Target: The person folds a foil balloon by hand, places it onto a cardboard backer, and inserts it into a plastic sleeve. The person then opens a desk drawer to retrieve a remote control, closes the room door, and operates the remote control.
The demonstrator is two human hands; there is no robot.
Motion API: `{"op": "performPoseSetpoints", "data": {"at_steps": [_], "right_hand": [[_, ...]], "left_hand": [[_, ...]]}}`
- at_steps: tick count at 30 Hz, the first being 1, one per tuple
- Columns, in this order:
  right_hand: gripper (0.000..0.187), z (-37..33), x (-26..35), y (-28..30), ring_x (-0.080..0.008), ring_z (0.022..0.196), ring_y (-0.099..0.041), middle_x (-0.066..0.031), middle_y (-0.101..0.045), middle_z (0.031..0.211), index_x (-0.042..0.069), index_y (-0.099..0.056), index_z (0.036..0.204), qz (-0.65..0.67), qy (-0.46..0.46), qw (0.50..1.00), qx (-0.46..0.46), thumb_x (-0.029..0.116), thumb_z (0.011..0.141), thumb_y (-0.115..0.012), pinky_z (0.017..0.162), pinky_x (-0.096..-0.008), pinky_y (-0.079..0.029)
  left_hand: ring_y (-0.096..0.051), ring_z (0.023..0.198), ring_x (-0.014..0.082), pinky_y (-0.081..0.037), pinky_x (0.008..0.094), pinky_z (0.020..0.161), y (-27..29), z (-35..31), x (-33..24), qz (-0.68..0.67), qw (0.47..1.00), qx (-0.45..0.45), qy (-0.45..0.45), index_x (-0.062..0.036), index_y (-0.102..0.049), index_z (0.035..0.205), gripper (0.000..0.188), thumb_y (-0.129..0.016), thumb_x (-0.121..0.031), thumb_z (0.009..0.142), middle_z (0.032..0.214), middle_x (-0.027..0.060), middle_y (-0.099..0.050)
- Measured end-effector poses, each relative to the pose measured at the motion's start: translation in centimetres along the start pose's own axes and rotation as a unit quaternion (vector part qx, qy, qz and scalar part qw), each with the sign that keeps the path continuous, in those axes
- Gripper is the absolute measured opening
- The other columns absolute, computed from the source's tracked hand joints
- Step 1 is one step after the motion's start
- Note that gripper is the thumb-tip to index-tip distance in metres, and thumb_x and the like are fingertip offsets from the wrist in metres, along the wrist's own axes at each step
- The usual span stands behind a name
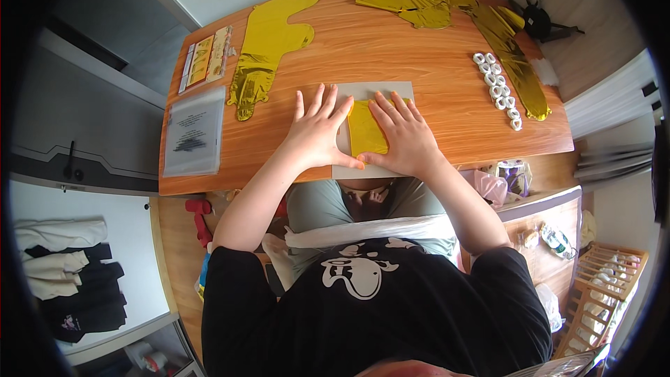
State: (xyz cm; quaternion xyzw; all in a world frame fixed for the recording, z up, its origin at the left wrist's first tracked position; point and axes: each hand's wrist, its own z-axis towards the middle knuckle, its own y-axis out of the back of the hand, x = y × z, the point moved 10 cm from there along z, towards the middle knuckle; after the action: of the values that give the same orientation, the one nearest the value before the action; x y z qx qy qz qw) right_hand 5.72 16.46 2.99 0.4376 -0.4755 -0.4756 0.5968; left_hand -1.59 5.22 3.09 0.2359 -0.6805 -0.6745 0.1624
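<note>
Both my hands lie flat with fingers spread, palms down, near the table's front edge. Between them is a folded piece of gold foil [368, 132], roughly rectangular, on a grey card sheet [359, 89]. My left hand [317, 131] rests across the card's left side, its thumb at the foil's lower edge. Over the foil's right side presses my right hand [407, 138], which hides part of it. The two thumb tips meet or nearly meet below the foil. A flat, uninflated gold foil balloon [279, 35] is spread out at the far left.
More gold foil [433, 7] lies crumpled at the back right, with a long strip [513, 63] down the right side. Several small white rolls [497, 82] stand in rows beside it. Clear plastic bags [195, 129] and a printed card [206, 59] lie left. A black router [536, 22] is far right.
</note>
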Motion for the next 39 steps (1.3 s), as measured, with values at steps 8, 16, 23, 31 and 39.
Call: {"op": "performPoseSetpoints", "data": {"at_steps": [8,16,23,31,39], "right_hand": [[0.112,0.0,0.0,0.2,-0.0374,0.153,-0.024,-0.0145,-0.031,0.165,0.006,-0.036,0.157,0.004,-0.004,1.0,0.0,0.083,0.078,-0.058,0.125,-0.0517,-0.021],[0.112,0.1,0.0,-0.1,-0.0379,0.153,-0.025,-0.0148,-0.032,0.164,0.006,-0.036,0.156,0.005,-0.001,1.0,0.0,0.082,0.077,-0.06,0.124,-0.052,-0.022],[0.111,-0.1,0.1,0.1,-0.0384,0.152,-0.027,-0.0155,-0.033,0.163,0.004,-0.038,0.155,0.009,0.004,1.0,-0.009,0.081,0.077,-0.06,0.123,-0.0533,-0.024],[0.111,-0.3,0.1,0.1,-0.0367,0.153,-0.026,-0.0152,-0.035,0.163,0.003,-0.039,0.154,0.001,0.002,1.0,-0.019,0.081,0.077,-0.061,0.124,-0.0514,-0.024],[0.112,-0.1,0.4,0.5,-0.0357,0.153,-0.026,-0.014,-0.035,0.163,0.004,-0.041,0.154,-0.005,0.003,1.0,-0.026,0.083,0.076,-0.062,0.124,-0.0503,-0.022]], "left_hand": [[-0.008,0.157,0.0409,-0.001,0.0711,0.119,-0.3,0.3,0.7,0.016,0.999,0.025,0.015,-0.0038,-0.025,0.16,0.153,-0.077,-0.088,0.044,0.167,0.0247,-0.017],[-0.013,0.157,0.0314,-0.002,0.0643,0.123,-0.2,-0.3,-1.1,-0.096,0.987,-0.039,-0.122,-0.0064,-0.02,0.162,0.102,-0.049,-0.074,0.091,0.17,0.0167,-0.012],[-0.036,0.149,0.0308,-0.026,0.0596,0.121,-0.6,-4.3,-3.6,-0.069,0.98,-0.023,-0.184,-0.0057,-0.043,0.152,0.067,-0.062,-0.04,0.098,0.158,0.0169,-0.042],[-0.041,0.146,0.0264,-0.019,0.0653,0.121,0.4,-4.8,-2.8,-0.005,0.989,-0.057,-0.133,-0.0192,-0.052,0.148,0.058,-0.063,-0.043,0.096,0.155,0.004,-0.049],[-0.039,0.145,0.0229,-0.011,0.068,0.121,0.5,-4.7,-0.9,0.016,0.989,-0.043,-0.141,-0.0324,-0.055,0.146,0.052,-0.06,-0.05,0.097,0.157,-0.0055,-0.047]]}}
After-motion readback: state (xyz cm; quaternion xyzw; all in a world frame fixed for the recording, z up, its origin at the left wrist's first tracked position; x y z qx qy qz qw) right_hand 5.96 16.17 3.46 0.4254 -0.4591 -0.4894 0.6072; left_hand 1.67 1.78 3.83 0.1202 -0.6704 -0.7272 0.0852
